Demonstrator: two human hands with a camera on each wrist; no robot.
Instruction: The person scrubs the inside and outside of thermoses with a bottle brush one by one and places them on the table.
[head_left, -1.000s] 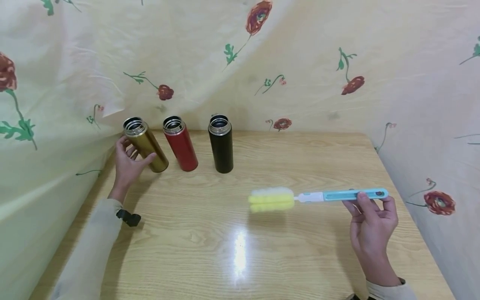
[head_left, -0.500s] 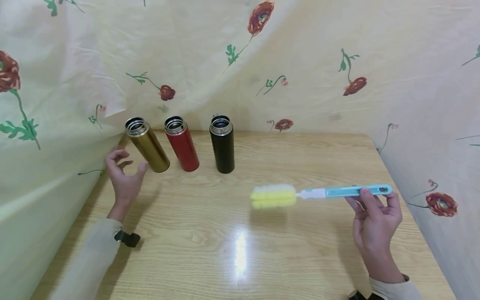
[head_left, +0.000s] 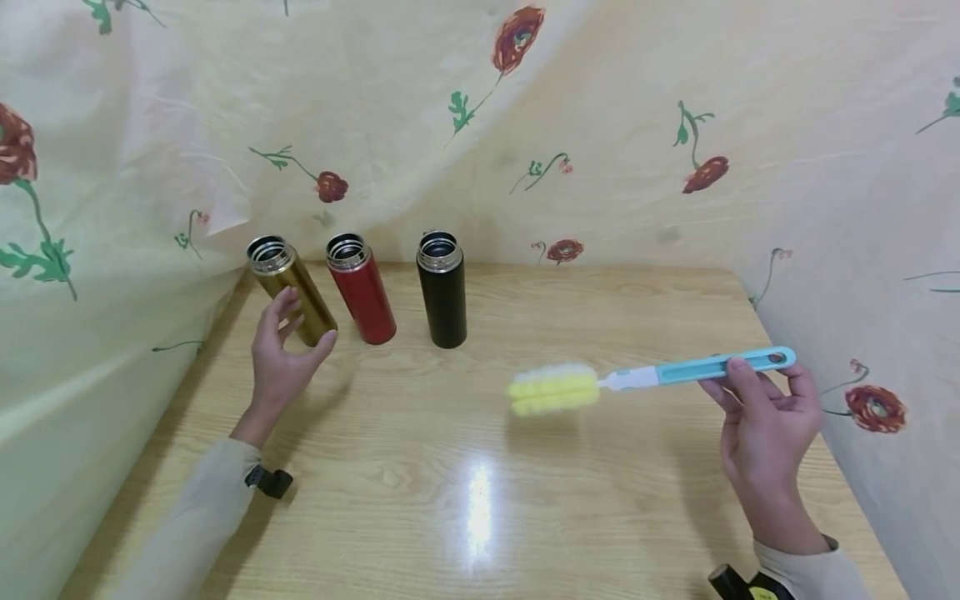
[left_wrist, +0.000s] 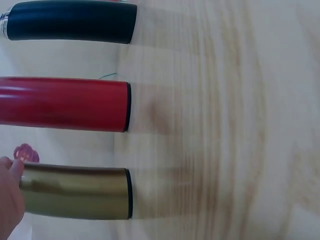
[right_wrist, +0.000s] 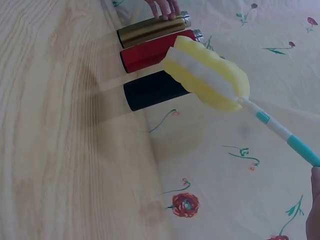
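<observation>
Left hand: we're watching the left hand (head_left: 283, 357) hovering with fingers loosely spread at the gold flask (head_left: 292, 290), left of centre in the head view; a fingertip is touching it in the left wrist view.
Right hand: the right hand (head_left: 768, 421) is pinching the blue handle of the bottle brush (head_left: 651, 377), right of centre, holding it above the table.
Around: we're seeing a red flask (head_left: 361, 288) and a black flask (head_left: 442, 289) standing just beside the gold one, all uncapped, nothing lying between them and the brush.
Materials: we're noting glossy metal cylinders, a yellow-and-white sponge head, a shiny wood-grain table (head_left: 480, 500) and a flowered cloth (head_left: 600, 125) hanging behind.
</observation>
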